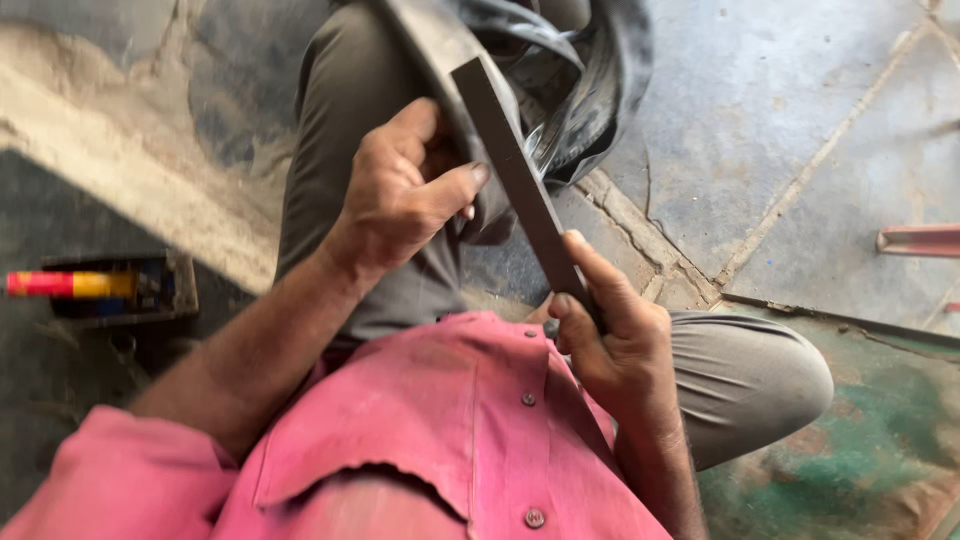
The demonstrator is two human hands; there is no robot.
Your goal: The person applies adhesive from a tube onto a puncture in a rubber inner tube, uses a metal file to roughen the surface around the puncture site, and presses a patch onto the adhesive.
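Right hand [615, 345] has its fingers wrapped tight round a long flat dark metal file [520, 185], laid across a floppy black rubber inner tube [590, 90] that the left hand [400, 195] fingers pinch over the knee.

I can't see the lower end of the long flat dark metal file [520, 180]; my right hand [612, 345] covers it. The black rubber inner tube [590, 90] runs off the top edge, partly behind my left hand [400, 195]. The red-and-yellow cylinder [70, 284] is blurred and cut by the left edge; the pink bar [920, 240] is cut off at right.
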